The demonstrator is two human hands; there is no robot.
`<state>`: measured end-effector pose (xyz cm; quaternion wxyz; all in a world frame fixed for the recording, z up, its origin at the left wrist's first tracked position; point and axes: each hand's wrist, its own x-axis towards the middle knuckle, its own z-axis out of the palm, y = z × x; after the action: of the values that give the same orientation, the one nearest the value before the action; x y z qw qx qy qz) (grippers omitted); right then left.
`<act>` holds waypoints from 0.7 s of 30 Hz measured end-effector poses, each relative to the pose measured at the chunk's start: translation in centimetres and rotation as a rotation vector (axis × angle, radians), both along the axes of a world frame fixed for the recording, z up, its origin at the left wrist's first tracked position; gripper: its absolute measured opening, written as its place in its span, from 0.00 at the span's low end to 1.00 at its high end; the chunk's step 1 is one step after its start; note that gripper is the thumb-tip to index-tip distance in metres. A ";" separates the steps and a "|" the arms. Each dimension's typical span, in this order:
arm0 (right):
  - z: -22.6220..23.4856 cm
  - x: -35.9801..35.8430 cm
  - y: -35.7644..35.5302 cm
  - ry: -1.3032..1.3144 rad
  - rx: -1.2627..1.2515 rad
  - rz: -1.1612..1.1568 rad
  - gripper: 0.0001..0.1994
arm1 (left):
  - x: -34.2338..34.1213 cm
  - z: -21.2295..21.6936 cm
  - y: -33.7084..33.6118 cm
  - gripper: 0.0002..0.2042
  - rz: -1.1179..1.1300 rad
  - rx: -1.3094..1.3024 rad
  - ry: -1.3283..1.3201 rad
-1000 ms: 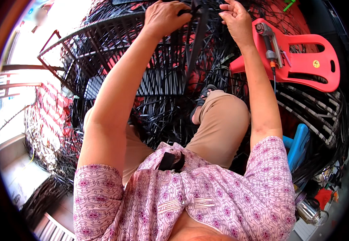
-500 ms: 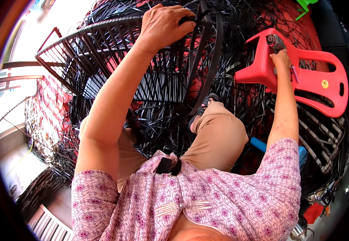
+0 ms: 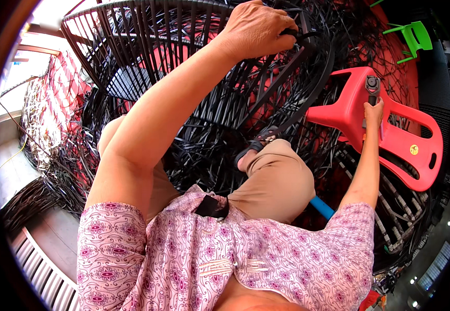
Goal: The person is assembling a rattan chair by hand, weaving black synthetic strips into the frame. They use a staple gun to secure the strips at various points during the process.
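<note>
My left hand [image 3: 258, 31] is closed at the top corner of a black strip-woven furniture frame [image 3: 194, 72]. Its fingers pinch a black strip there, and a long loose strip [image 3: 326, 78] curves down from that corner. On the right, my right hand [image 3: 374, 111] grips the dark handle of a hand tool with a round-faced grey head [image 3: 372, 83]; its exact kind is unclear. This tool is over the seat of a red plastic chair [image 3: 347, 88], and whether it rests on the seat I cannot tell.
Tangled black strips [image 3: 199, 160] cover much of the red floor around my feet. A small green chair [image 3: 414, 41] stands at the far right. A blue tube [image 3: 322, 207] lies by my knee, near a banded frame [image 3: 391, 207]. White slats [image 3: 48, 274] show at lower left.
The view has shifted, bringing the green chair further in. My left hand still holds the frame's corner. The tool now points more upright in my right hand, with more of its handle showing.
</note>
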<state>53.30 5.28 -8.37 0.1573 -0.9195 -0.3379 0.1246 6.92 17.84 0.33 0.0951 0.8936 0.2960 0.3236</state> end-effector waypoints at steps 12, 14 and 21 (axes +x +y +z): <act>5.6 -21.2 -11.3 -0.092 0.644 0.635 0.21 | -0.8 0.0 -1.4 0.15 0.014 -0.018 0.037; 5.1 -22.9 -11.4 -0.095 0.638 0.786 0.32 | -0.7 -0.1 -1.8 0.15 0.013 -0.002 0.031; 4.8 -25.2 -11.0 -0.172 0.677 0.962 0.35 | -1.0 -0.6 -2.3 0.19 0.090 0.068 0.068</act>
<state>28.12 -5.75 -3.59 0.3397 -0.5689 -0.7490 -0.0076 5.89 15.55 -0.31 0.0401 0.8925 0.3279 0.3070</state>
